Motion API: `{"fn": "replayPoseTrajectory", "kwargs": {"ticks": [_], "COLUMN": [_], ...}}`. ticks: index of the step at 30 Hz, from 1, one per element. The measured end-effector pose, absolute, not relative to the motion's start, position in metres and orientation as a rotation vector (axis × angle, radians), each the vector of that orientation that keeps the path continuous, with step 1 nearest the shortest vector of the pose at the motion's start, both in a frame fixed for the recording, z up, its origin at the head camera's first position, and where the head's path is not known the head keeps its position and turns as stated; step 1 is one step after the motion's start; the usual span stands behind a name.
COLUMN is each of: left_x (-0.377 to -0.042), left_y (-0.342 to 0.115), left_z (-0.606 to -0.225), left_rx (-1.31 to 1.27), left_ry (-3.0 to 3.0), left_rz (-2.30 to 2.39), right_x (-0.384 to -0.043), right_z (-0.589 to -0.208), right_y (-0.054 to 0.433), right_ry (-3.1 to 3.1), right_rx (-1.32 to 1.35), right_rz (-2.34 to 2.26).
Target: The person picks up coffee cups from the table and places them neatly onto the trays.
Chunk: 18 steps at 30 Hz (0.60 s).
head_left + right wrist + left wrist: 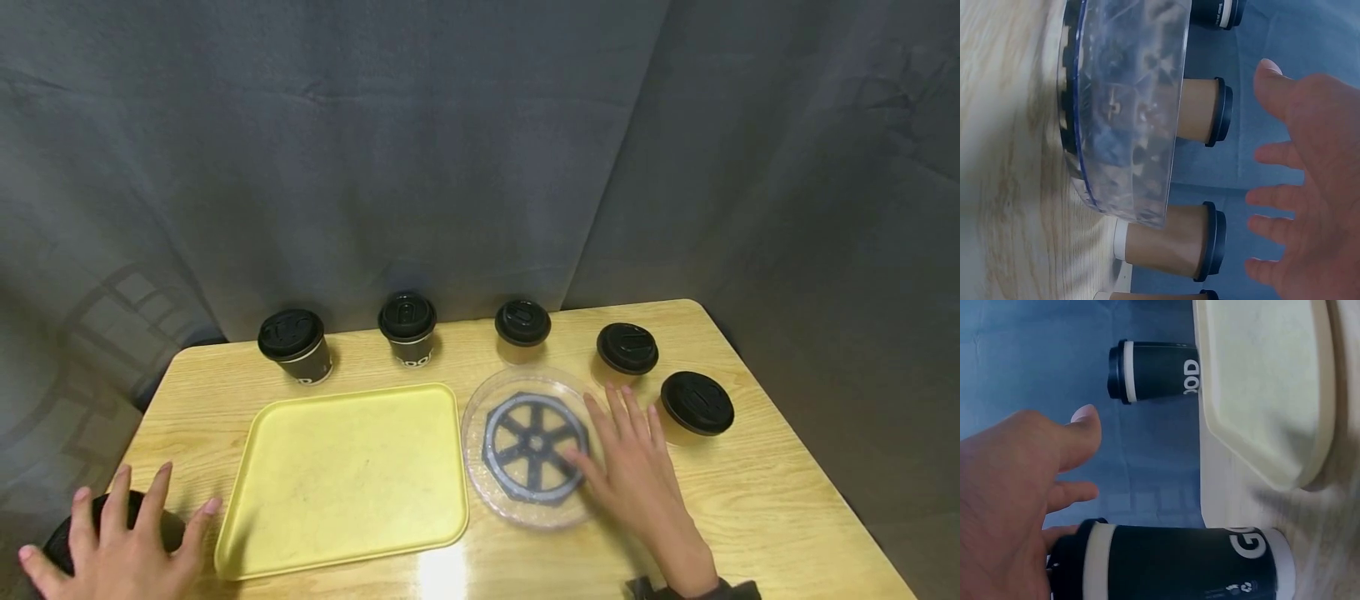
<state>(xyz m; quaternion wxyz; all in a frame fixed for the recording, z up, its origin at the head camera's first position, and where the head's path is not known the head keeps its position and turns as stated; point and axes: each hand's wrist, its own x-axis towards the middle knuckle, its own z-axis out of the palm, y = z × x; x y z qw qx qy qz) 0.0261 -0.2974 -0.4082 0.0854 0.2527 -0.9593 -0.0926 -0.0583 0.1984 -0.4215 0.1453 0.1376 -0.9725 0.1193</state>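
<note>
My left hand (120, 542), fingers spread, is over a black paper cup with a black lid (1191, 562) at the table's front left. In the left wrist view the thumb stands apart from that cup, and the lid hides some fingertips. My right hand (633, 458) reaches past the right rim of a clear plastic bowl (487, 492), fingers extended and holding nothing. Under the bowl's clear base shows a dark spoked wheel-like shape (536, 443). Beyond the right fingertips stands a brown cup with a black lid (627, 348); another brown cup (693, 408) is to their right.
A yellow tray (341, 483) lies left of the bowl. Two black lidded cups, one at the back left (296, 346) and one at back centre (407, 329), stand behind it. A brown lidded cup (522, 332) is behind the bowl. Grey curtain (420, 150) hangs along the table's back edge.
</note>
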Motion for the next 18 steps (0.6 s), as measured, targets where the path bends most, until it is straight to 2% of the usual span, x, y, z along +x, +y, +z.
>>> {"fn": "replayPoseTrajectory", "kwargs": {"ticks": [7, 18], "left_x": [0.025, 0.032], "left_y": [-0.302, -0.312], "left_z": [-0.408, -0.418], "left_rx": [0.831, 0.650], "left_ry": [-2.944, -2.903], "left_rz": [-0.219, -0.217], "right_x": [-0.060, -0.060], "right_z": [-0.420, -0.419], "right_y": [0.196, 0.194], "right_ry": [-2.815, -2.818], "right_rx": [0.399, 0.395], "right_rz": [0.349, 0.365]}}
